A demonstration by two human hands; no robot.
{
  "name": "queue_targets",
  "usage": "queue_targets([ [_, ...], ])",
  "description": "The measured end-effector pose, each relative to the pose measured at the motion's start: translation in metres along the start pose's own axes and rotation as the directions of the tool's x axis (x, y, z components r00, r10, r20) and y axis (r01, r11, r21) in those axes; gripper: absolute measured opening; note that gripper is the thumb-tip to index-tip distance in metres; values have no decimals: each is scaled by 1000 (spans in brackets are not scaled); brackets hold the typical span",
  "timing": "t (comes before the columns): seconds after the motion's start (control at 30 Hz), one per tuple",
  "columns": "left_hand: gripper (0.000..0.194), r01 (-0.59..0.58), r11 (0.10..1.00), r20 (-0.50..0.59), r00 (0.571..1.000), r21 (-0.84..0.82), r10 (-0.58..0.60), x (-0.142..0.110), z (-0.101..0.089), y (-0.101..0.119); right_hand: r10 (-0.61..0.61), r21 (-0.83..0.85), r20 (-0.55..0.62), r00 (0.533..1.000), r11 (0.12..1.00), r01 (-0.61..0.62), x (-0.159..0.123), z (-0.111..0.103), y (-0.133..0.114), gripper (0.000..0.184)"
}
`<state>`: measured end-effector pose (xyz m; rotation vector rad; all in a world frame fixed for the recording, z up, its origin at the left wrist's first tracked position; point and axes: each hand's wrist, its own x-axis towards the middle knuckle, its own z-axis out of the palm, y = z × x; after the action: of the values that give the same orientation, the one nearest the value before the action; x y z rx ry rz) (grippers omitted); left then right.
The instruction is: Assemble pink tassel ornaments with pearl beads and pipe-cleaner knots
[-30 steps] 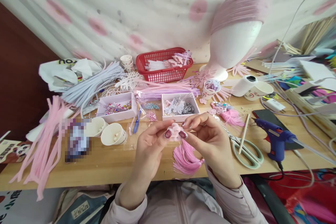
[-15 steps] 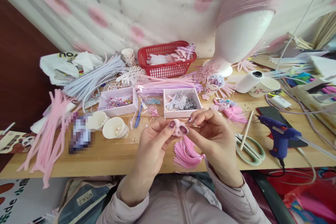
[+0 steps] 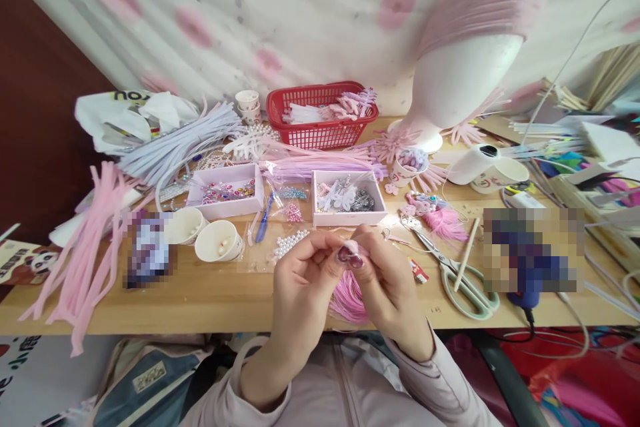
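Note:
Between both thumbs and fingertips, my left hand and my right hand pinch a small pink pipe-cleaner flower. Most of the flower is hidden behind my thumbs. Below it a pink tassel lies on the table, partly covered by my hands. White pearl beads on a clear bag are just left of my left hand. Scissors with pale green handles, slightly spread, lie to the right of my right hand, with a thin stick across a handle.
Behind my hands stand two white boxes of beads and charms and a red basket. Paper cups and pink pipe cleaners are at left. A white mannequin head rises at back right; a blurred-out blue object lies right.
My hands have drawn closer together, and my right fingers have folded in around the flower. The scissors' blades and the pearl beads are now uncovered.

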<state>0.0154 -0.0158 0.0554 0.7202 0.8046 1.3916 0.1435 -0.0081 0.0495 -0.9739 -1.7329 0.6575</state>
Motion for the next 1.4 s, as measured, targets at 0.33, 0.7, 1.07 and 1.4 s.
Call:
queue_targets([
  [0.33,11,100,988,56,994,-119,-94,6,3,3,70,181,-81,994,982,-54,-2,7,4,29],
  [0.7,9,-24,997,-42,999,69,27,0,-11,-4,228,348,-30,973,915,-204,-1,15,8,35],
  [1.07,13,-42,978,13,999,206,40,1,-43,-8,326,228,203,923,901,-368,-6,6,6,49],
  [1.4,43,-435,589,350,900,681,260,-2,-74,-3,419,-87,294,859,907,-412,-12,17,21,38],
])
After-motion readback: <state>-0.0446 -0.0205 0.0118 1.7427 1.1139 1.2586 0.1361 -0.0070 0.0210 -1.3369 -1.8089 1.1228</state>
